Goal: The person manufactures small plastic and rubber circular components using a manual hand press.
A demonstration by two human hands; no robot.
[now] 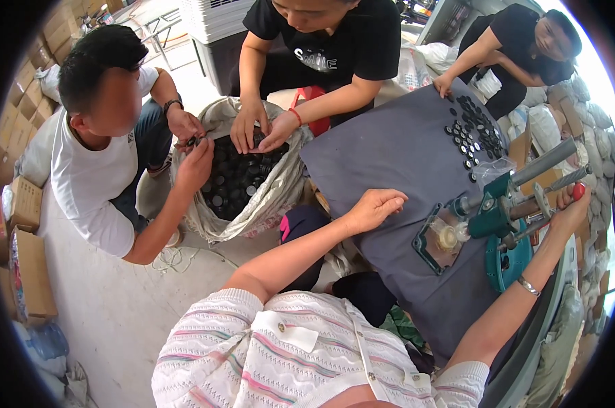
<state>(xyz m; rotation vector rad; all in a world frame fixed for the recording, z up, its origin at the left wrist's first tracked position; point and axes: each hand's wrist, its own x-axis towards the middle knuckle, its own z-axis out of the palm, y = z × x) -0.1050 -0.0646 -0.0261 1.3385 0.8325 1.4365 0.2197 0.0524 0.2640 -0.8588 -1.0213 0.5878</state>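
Observation:
My right hand [567,209] is closed around the lever of a green hand press, by its red knob [578,191]. The hand press [491,204] stands on the grey cloth [369,146] that covers the table. Under its ram, a pale yellowish round piece [447,236] sits on the base plate. To the left of the press, my left hand [377,210] hovers over the cloth, fingers curled and pressed together. Whatever it may hold is hidden. Several black round caps [481,129], some with pale faces, lie scattered at the table's far right.
A white woven sack [236,231] full of black caps stands left of the table. Two people handle caps over it; a third person's hand [443,85] rests at the table's far edge. Cardboard boxes [32,272] line the left side. Stuffed sacks [593,149] are piled at right.

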